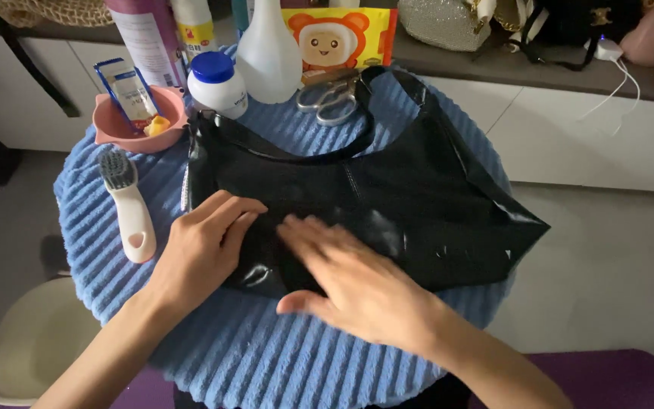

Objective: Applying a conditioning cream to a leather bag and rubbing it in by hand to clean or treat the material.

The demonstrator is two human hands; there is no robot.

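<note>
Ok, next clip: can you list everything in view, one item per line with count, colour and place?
black bag: 1, glossy black, flat on the middle of the cover
ribbed cover: 1, blue, over the round table
brush: 1, white handle, dark bristles, left of the bag
bowl: 1, pink, back left, holding a tube and a yellow piece
jar: 1, white with blue lid, behind the bag
spray bottle: 1, white, back centre
scissors: 1, silver, by the bag strap
wipes pack: 1, yellow and orange, back
stool: 1, cream, lower left
left hand: 1, flat on the bag
right hand: 1, flat on the bag, blurred
</note>
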